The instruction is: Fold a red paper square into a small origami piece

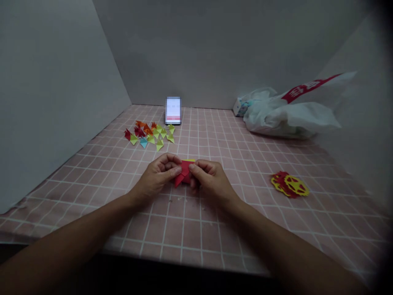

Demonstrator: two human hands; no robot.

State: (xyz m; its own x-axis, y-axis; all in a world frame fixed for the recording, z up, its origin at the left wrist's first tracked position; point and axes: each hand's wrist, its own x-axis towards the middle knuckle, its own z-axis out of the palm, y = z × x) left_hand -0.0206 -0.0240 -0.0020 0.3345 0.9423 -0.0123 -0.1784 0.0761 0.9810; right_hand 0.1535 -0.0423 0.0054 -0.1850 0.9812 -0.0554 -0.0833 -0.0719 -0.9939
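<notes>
A piece of folded red paper is pinched between my two hands above the middle of the table. A yellow edge shows behind its top, and a pointed red flap hangs at its lower left. My left hand is closed on the left side of the paper, thumb in front. On the right side, my right hand grips it between thumb and fingers; some of those fingertips are hidden behind the paper. Beyond my left hand lie several small folded paper pieces in red, orange, yellow and blue.
A pink checked cloth covers the table. A phone with a lit screen stands near the back wall. Back right are a white plastic bag and a small box. Red and yellow cut-out shapes lie stacked at the right.
</notes>
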